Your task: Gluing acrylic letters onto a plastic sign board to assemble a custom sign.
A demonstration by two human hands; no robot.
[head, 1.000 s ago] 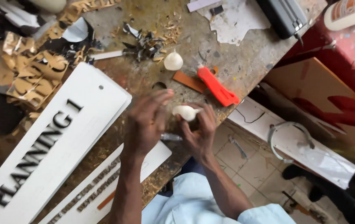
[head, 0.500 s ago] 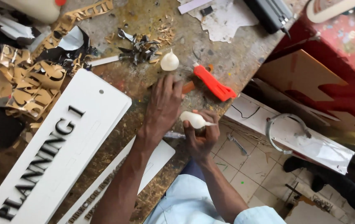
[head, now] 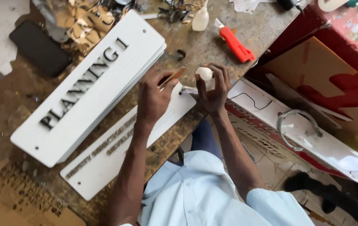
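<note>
My left hand (head: 153, 98) pinches a thin brown strip (head: 171, 78) between thumb and fingers, its tip angled up toward the right. My right hand (head: 213, 92) grips a small white rounded bottle (head: 205, 73) just right of the strip, a short gap between them. Both hands hover over the end of a narrow white sign board (head: 116, 148) with small dark lettering. A larger white sign board (head: 103, 90) with big dark letters lies to the left, stacked on similar boards. A small metal piece (head: 186, 89) pokes out by my right palm.
A red utility knife (head: 235, 43) and a second white bottle (head: 200, 19) lie on the worn wooden bench (head: 15, 109) beyond my hands. A black phone (head: 41, 48) and gold letter scraps (head: 82, 25) sit top left. White panels and a metal handle (head: 298, 127) lean off the bench at right.
My left hand reached out to the brown strip beside the red knife and has come back holding it next to the bottle. My right hand has kept the bottle. The view has shifted.
</note>
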